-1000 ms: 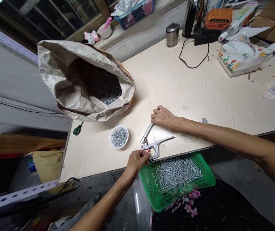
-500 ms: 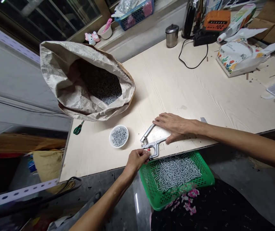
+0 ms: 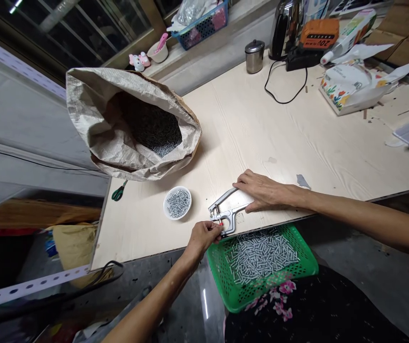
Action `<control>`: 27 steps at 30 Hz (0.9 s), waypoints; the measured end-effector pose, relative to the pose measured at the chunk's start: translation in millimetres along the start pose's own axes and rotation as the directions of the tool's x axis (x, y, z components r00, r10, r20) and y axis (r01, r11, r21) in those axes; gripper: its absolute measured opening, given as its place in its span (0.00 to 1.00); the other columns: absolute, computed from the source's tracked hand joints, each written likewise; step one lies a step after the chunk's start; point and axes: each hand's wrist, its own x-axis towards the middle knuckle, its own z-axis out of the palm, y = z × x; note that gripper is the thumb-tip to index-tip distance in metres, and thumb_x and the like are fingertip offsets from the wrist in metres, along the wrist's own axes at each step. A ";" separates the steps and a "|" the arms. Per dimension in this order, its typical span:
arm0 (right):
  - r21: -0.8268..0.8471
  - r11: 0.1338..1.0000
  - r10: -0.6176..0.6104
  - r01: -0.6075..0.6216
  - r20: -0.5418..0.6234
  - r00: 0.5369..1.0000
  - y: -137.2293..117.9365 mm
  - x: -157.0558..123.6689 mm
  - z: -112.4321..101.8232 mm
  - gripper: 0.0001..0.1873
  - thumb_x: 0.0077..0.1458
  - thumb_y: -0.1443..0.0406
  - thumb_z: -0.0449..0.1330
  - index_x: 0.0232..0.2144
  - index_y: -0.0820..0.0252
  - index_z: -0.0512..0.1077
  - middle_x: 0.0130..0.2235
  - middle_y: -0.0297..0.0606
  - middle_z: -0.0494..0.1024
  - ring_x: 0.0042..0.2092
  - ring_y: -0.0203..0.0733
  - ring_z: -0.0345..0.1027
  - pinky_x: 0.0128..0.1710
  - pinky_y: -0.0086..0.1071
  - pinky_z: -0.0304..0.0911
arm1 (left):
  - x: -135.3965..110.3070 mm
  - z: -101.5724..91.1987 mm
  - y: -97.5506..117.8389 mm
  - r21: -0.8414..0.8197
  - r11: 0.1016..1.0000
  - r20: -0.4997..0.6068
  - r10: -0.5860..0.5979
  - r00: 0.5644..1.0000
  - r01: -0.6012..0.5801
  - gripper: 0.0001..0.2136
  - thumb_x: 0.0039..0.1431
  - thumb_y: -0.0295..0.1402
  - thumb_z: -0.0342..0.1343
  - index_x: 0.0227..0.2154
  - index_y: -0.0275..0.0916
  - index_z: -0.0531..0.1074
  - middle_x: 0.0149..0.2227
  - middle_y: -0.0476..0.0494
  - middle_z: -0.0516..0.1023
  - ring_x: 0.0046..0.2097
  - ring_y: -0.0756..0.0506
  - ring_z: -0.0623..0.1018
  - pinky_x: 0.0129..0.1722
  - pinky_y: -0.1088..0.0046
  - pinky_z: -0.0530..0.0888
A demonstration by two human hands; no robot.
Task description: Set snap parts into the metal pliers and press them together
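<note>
A metal hand press plier (image 3: pixel 225 209) lies on the pale wooden table (image 3: pixel 297 138) near its front edge. My right hand (image 3: pixel 261 190) is wrapped over its two handles, squeezing them together. My left hand (image 3: pixel 202 237) is pinched at the plier's jaw, where a small red part shows; what its fingers hold is too small to name. A small white bowl (image 3: pixel 177 202) of little metal pieces stands just left of the plier. A green basket (image 3: pixel 261 264) full of the same metal pieces rests on my lap below the table edge.
A big open paper sack (image 3: pixel 133 124) of metal pieces stands at the table's back left. Green-handled scissors (image 3: pixel 119 192) lie by it. A kettle (image 3: pixel 283 28), a steel cup (image 3: pixel 254 56), an orange battery (image 3: pixel 319 33), a cord and a tissue box (image 3: pixel 354 88) sit at the back right.
My right hand moved from beside the upper handle onto both handles and pressed them together. My left hand stayed at the jaw.
</note>
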 end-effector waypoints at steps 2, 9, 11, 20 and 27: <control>0.018 0.999 0.033 -0.033 -0.018 0.999 -1.5 -2.0 1.6 0.32 0.40 0.53 0.70 0.44 0.66 0.67 0.43 0.47 0.67 0.45 0.48 0.56 0.41 0.39 0.60 | -6.0 4.5 3.5 0.235 0.961 -0.134 0.178 0.975 -0.144 0.12 0.54 0.40 0.56 0.23 0.35 0.72 0.25 0.43 0.74 0.29 0.45 0.73 0.30 0.69 0.70; 0.015 0.999 0.038 -0.038 0.017 0.999 -6.6 -5.1 -2.0 0.27 0.44 0.56 0.69 0.41 0.66 0.68 0.41 0.46 0.67 0.44 0.48 0.57 0.41 0.40 0.61 | 18.6 29.2 38.6 0.671 0.441 -0.031 0.820 0.571 -0.596 0.26 0.57 0.37 0.57 0.56 0.36 0.59 0.57 0.32 0.64 0.57 0.35 0.64 0.53 0.53 0.67; 0.017 0.999 0.036 -0.037 0.034 0.999 -6.6 -7.1 -4.9 0.28 0.43 0.57 0.70 0.43 0.66 0.67 0.41 0.45 0.68 0.43 0.48 0.58 0.41 0.39 0.62 | 32.5 28.6 47.1 0.686 0.393 0.063 0.806 0.589 -0.612 0.27 0.57 0.37 0.57 0.57 0.36 0.57 0.55 0.33 0.66 0.54 0.37 0.66 0.52 0.54 0.68; -0.015 0.996 0.091 -0.090 0.053 0.994 -8.9 -1.6 15.3 0.05 0.58 0.70 0.56 0.30 0.62 0.70 0.33 0.41 0.71 0.39 0.43 0.61 0.37 0.35 0.61 | 38.7 30.0 55.9 0.670 0.432 0.086 0.763 0.640 -0.604 0.07 0.63 0.33 0.50 0.36 0.37 0.71 0.34 0.42 0.73 0.40 0.43 0.69 0.40 0.64 0.71; 0.049 0.999 -0.017 0.015 0.036 0.999 12.7 -6.6 0.8 0.22 0.52 0.55 0.63 0.45 0.63 0.68 0.42 0.45 0.71 0.43 0.46 0.61 0.38 0.36 0.61 | 29.7 43.0 40.0 0.721 0.407 -0.046 0.836 0.547 -0.561 0.19 0.61 0.32 0.53 0.54 0.37 0.62 0.55 0.35 0.68 0.55 0.38 0.68 0.51 0.55 0.70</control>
